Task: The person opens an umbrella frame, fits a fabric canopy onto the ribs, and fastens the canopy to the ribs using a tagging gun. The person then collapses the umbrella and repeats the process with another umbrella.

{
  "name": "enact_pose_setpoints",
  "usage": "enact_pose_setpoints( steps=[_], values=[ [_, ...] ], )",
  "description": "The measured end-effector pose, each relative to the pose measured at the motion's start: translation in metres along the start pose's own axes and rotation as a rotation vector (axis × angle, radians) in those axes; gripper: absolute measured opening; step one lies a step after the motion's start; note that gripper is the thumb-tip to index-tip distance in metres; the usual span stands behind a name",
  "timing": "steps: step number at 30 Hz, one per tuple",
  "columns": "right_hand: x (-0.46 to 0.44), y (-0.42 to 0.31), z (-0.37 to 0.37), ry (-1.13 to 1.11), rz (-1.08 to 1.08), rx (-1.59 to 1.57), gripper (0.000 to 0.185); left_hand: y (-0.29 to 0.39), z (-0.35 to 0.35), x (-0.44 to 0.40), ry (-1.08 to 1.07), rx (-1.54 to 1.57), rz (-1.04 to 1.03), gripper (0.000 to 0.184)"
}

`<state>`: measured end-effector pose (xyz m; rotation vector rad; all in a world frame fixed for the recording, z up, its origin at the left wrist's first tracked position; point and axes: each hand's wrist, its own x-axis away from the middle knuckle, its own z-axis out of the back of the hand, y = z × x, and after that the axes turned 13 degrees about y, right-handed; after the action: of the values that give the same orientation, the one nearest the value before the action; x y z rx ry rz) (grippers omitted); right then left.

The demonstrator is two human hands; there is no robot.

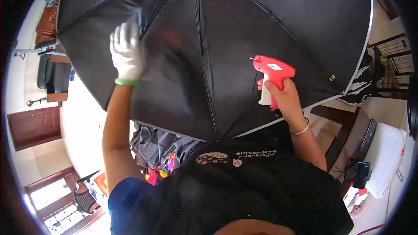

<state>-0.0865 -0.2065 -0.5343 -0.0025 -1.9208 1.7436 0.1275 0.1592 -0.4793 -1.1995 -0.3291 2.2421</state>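
Note:
A wide-open black umbrella fills the upper view, its inner side with the ribs facing me. My left hand, in a white glove with a green cuff, is raised against the umbrella's left part. Its fingers look curled, and a blurred dark bluish piece shows beside them; what it is I cannot make out. In my bare right hand is a red and white tagging gun, gripped by its handle. The gun's needle points left, in front of the umbrella's right-hand panels.
A heap of dark folded cloth with some bright colours lies below the umbrella's lower edge. To the right are a brown wooden piece of furniture, a phone and a white cloth. A chair stands at lower left.

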Motion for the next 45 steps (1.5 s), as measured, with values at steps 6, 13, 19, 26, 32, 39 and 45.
enact_pose_setpoints(
  steps=[6, 13, 19, 26, 32, 39, 45],
  values=[
    [-0.024, -0.035, -0.015, -0.116, 0.176, 0.066, 0.026, 0.153, 0.084, 0.005, -0.509, 0.561, 0.596, 0.062],
    [-0.072, 0.019, -0.063, -0.362, -0.069, -0.224, 0.031, 0.199, 0.061, 0.025, -0.605, 1.241, 1.423, 0.045],
    [-0.048, 0.047, -0.075, -0.129, 0.068, -0.019, 0.03, 0.2, 0.067, 0.031, -0.593, 1.574, 1.679, 0.043],
    [-0.031, 0.031, -0.078, 0.028, 0.232, 0.383, 0.028, 0.203, 0.069, 0.034, -0.557, 1.561, 1.675, 0.045],
    [-0.043, 0.038, -0.071, -0.121, 0.061, 0.041, 0.022, 0.202, 0.075, 0.03, -0.55, 1.588, 1.723, 0.044],
    [-0.054, 0.031, -0.064, -0.261, -0.124, -0.09, 0.023, 0.203, 0.073, 0.029, -0.558, 1.646, 1.812, 0.041],
    [-0.063, 0.031, -0.064, -0.4, -0.195, -0.145, 0.024, 0.202, 0.073, 0.026, -0.563, 1.779, 1.834, 0.037]
  ],
)
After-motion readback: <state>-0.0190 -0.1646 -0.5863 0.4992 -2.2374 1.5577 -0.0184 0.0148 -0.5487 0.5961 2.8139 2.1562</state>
